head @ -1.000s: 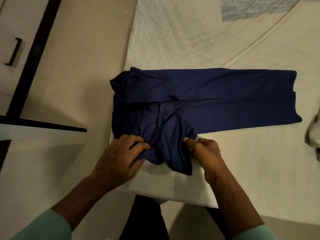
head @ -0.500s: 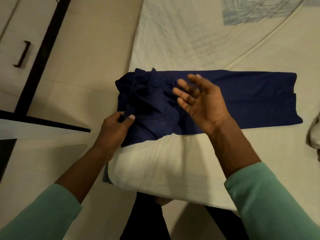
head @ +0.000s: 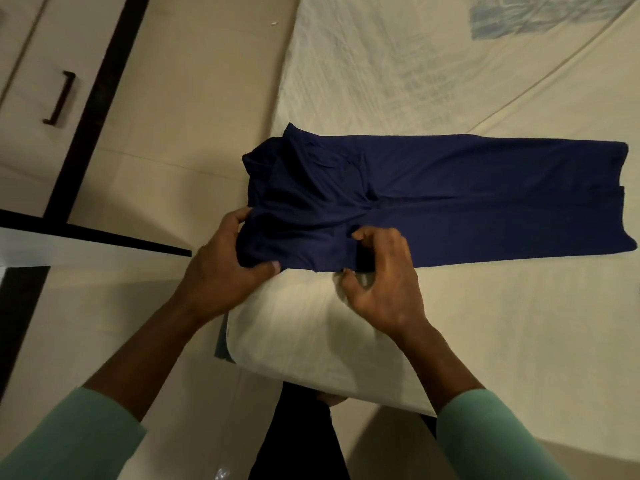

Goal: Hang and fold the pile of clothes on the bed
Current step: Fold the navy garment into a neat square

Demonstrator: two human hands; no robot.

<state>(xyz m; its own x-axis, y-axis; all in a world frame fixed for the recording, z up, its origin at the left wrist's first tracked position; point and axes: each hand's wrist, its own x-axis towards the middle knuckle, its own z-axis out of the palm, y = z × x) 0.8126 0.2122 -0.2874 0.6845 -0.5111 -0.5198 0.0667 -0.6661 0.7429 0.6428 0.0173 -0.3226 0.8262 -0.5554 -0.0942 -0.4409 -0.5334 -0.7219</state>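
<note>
Dark blue trousers (head: 467, 199) lie flat across the corner of the bed (head: 519, 323), legs stretched to the right and the waist end bunched at the left. My left hand (head: 221, 268) grips the near-left corner of the waist end, thumb on top of the cloth. My right hand (head: 381, 275) pinches the near edge of the cloth at the middle, where the crotch flap is tucked in. Both forearms wear green sleeves.
The bed's corner (head: 294, 341) points towards me, with tiled floor (head: 180, 109) to the left. A wardrobe with a dark handle (head: 60, 97) stands far left, and a white door edge (head: 69, 247) juts in from the left. My dark-trousered legs (head: 298, 438) are below.
The flap that hung towards me was folded back onto the trousers. My right hand lifted open over the cloth, then came back down to pinch the near edge; my left hand shifted to the waist corner.
</note>
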